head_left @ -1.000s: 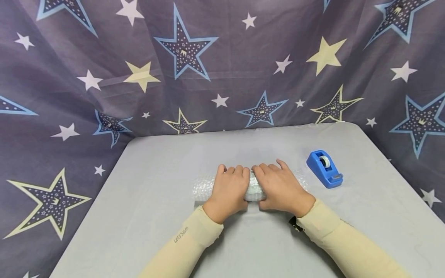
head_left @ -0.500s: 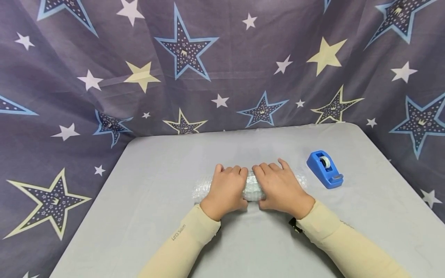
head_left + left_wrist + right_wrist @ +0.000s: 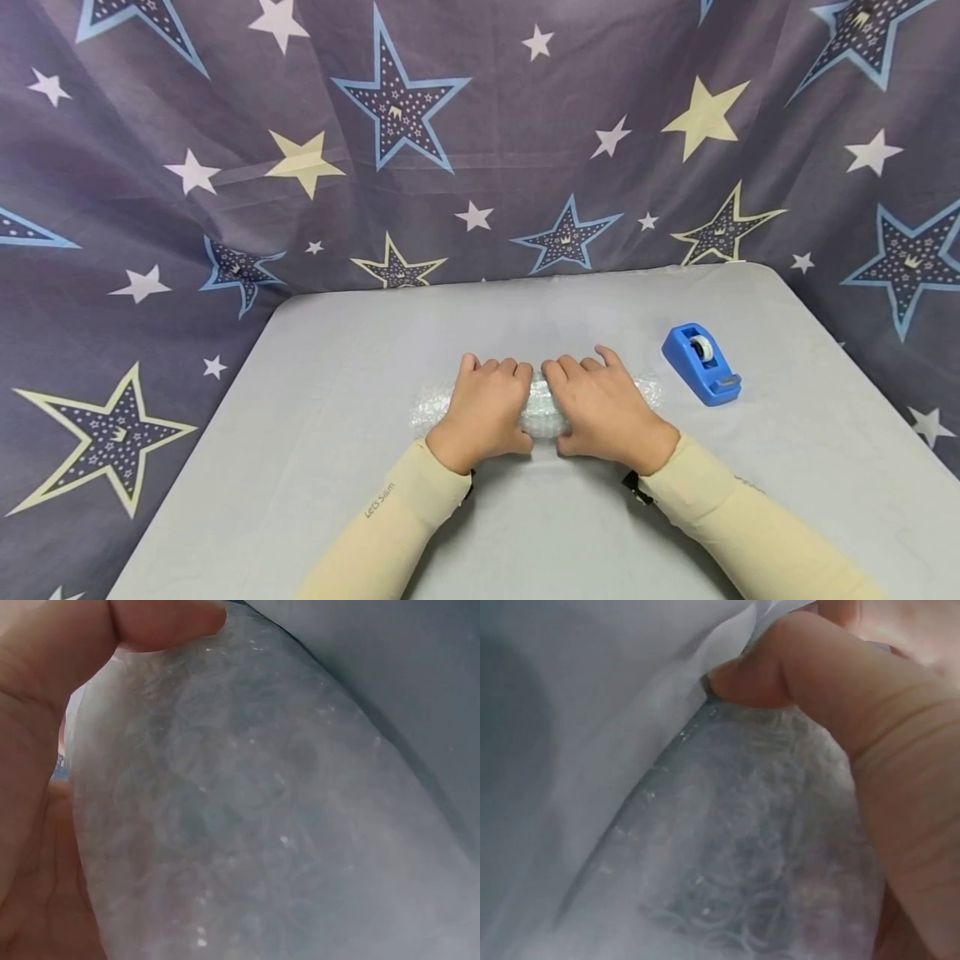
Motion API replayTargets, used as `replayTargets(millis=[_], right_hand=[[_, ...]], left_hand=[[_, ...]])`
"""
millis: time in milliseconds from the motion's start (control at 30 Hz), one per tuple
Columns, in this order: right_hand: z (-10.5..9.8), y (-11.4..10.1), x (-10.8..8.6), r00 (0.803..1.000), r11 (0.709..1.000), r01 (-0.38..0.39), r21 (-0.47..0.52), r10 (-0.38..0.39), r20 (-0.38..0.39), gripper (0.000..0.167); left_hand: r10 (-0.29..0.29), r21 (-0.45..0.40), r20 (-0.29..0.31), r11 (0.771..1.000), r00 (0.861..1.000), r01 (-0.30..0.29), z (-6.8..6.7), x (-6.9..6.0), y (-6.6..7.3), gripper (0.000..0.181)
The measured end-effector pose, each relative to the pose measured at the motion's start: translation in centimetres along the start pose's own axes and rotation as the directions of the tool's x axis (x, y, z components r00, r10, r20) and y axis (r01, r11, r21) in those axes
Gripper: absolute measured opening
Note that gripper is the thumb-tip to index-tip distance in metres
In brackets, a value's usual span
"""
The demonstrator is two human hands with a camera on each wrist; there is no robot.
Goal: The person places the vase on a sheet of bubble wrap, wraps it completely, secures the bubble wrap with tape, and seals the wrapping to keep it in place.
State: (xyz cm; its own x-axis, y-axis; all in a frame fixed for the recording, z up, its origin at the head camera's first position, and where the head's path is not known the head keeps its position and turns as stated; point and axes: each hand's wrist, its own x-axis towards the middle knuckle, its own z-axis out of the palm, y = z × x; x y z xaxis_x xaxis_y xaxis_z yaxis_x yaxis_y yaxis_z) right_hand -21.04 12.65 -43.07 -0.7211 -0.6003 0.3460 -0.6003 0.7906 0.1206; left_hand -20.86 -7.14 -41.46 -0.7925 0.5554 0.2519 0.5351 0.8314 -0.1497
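Note:
A roll of clear bubble wrap [image 3: 543, 410] lies crosswise on the table, its ends showing beyond both hands. My left hand [image 3: 483, 412] grips it left of the middle, fingers over the top and thumb on the near side. Close beside it, my right hand [image 3: 607, 408] grips the roll in the same way, with one finger raised. In the left wrist view the thumb presses the bubble wrap [image 3: 247, 795]. The right wrist view has the other thumb against the bubble wrap [image 3: 742, 825] near the table cloth. Whatever the roll may contain is hidden.
A blue tape dispenser [image 3: 701, 367] with a roll of tape stands on the table to the right of the hands. The table [image 3: 337, 350] has a pale grey cover. Behind it and at both sides hangs a dark curtain [image 3: 480, 108] printed with stars.
My left hand has shifted slightly to the left along the roll. The grey strip seen under the roll's left end a second ago no longer shows. My right hand is nearly still.

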Motion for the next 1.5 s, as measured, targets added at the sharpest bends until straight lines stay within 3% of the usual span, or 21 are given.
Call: replayTargets(millis=[267,600,1033,1500], right_hand=[[-1.3,-0.1,-0.2,1.0,1.0,0.018,0.022,-0.018,-0.01,0.081],[-0.9,-0.3,-0.3,0.999,0.999,0.026,0.023,-0.027,0.018,0.076],[-0.4,-0.6,-0.2,0.999,0.999,0.037,0.012,-0.037,0.012,0.086],[-0.9,-0.3,-0.2,0.999,0.998,0.052,0.04,-0.053,0.012,0.086]], left_hand=[[0.018,-0.005,-0.026,1.0,1.0,-0.018,-0.8,-0.2,0.2,0.056],[0.021,0.01,0.035,1.0,0.999,-0.021,-0.4,-0.4,0.7,0.055],[0.003,0.063,0.059,0.998,0.998,-0.007,0.2,-0.4,1.2,0.072],[0.015,0.027,0.034,1.0,0.999,-0.016,-0.1,-0.3,0.9,0.076]])
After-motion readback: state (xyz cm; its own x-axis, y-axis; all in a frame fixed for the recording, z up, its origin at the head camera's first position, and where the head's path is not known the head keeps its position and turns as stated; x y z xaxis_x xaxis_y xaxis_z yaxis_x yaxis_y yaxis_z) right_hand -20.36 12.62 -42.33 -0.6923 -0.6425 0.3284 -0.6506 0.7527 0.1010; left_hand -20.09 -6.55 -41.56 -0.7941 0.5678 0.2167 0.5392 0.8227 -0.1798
